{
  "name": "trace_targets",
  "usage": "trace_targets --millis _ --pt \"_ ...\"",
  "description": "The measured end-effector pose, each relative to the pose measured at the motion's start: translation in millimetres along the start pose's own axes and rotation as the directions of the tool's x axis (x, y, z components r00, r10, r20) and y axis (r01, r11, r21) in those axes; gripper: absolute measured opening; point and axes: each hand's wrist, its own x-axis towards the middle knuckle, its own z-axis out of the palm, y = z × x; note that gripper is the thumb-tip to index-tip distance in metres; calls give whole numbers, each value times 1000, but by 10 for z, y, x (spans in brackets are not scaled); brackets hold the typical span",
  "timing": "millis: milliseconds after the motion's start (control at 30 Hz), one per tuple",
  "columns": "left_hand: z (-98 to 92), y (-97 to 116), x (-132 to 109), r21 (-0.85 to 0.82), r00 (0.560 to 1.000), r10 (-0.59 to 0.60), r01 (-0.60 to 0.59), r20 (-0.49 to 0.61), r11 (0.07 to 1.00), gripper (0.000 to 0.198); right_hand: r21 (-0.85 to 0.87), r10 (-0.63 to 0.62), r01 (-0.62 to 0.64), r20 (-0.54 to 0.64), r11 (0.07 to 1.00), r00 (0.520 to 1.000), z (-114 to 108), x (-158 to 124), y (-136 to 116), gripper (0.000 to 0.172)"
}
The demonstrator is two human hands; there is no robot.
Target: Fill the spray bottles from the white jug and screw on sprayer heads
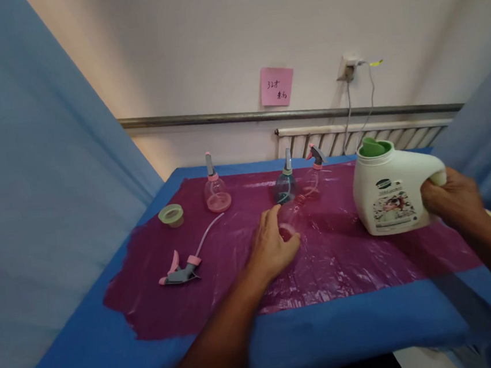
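My left hand (pixel 274 244) is curled around a clear spray bottle (pixel 291 215) that has no spray head and leans to the right; a little pinkish liquid shows at its base. With my right hand (pixel 449 196) I grip the handle of a white detergent jug (pixel 389 187). The jug is uncapped, shows a green spout (pixel 373 147) at its mouth, and appears held just above the sheet. A loose grey-and-pink trigger spray head (pixel 184 272) with its tube lies to the left of my left hand. Farther left sits a translucent green cap (pixel 171 215).
Standing toward the back are a spray bottle with pink liquid (pixel 218 199), a teal spray bottle (pixel 285 188) and a clear one (pixel 313 181). A purple plastic sheet (pixel 236 266) covers the blue table (pixel 329 326). Blue curtains (pixel 44 168) hang at both sides.
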Motion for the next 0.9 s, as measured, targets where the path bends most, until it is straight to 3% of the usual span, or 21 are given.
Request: trace_targets --millis 100,200,300,400,533,667,900 --pt "9 -5 -3 -13 1000 9 -8 14 1000 83 55 51 -55 72 997 996 -146 81 -162 29" --pt "-2 -4 -11 -25 999 29 -28 31 999 83 -47 28 -23 119 999 993 -246 131 -335 22" --pt "-17 -15 -11 -41 998 50 -48 42 998 83 -161 -42 70 168 984 985 -302 157 -481 17" --pt "-13 -42 1 -51 997 62 -60 37 997 84 -263 -120 175 214 949 970 -332 176 -575 22" --pt "13 -81 20 -49 995 92 -90 25 995 85 -393 -184 274 250 878 951 -338 221 -609 34" --pt "27 -103 25 -37 993 113 -112 20 993 84 -413 -271 359 255 837 928 -316 281 -563 44" --pt "23 -114 21 -39 992 126 -124 33 991 87 -487 -303 425 312 763 901 -327 358 -561 47"
